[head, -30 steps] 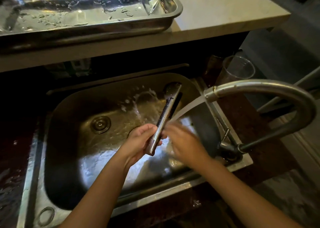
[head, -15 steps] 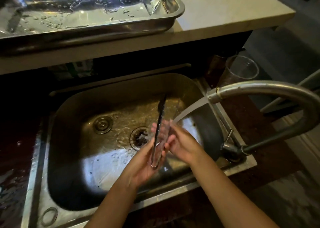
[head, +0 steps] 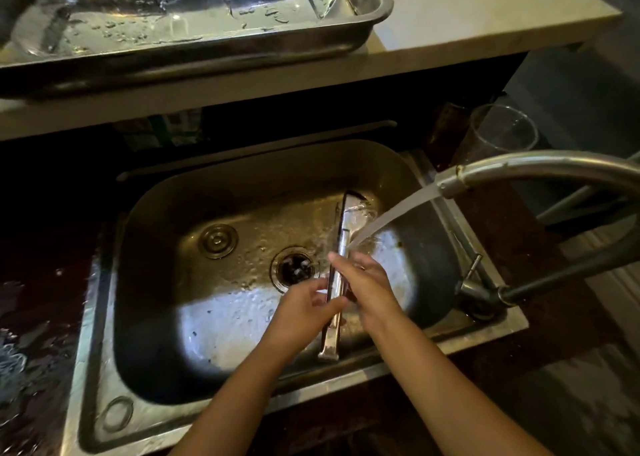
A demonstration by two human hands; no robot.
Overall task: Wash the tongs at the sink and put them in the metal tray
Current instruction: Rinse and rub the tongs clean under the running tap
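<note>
Two bare hands work a pair of slim metal tongs (head: 337,282) over a stainless steel sink (head: 214,317), whose rounded, dimly lit basin gleams with a wet, pebbled sheen. The tongs are held almost upright in the picture, their hinged end low near the front wall of the basin and their dark, scoop-shaped tips (head: 353,203) pointing toward the back. A stream of water (head: 391,213) slants from the curved brushed-metal faucet (head: 540,168) and strikes the tongs just above the fingers. The left hand (head: 304,312) pinches the shaft between thumb and fingers at mid-length; the right hand (head: 367,282) closes around it from the other side, slightly higher, index finger stretched along the metal. Both forearms reach in from the lower edge, converging over the basin. Behind the hands lie the round drain (head: 294,268) and a smaller ribbed metal disc (head: 219,241). On the pale counter (head: 485,16) above sits the shallow metal tray (head: 374,16), rolled-rimmed and beaded with droplets. A clear plastic cup (head: 502,133) stands behind the faucet.
</note>
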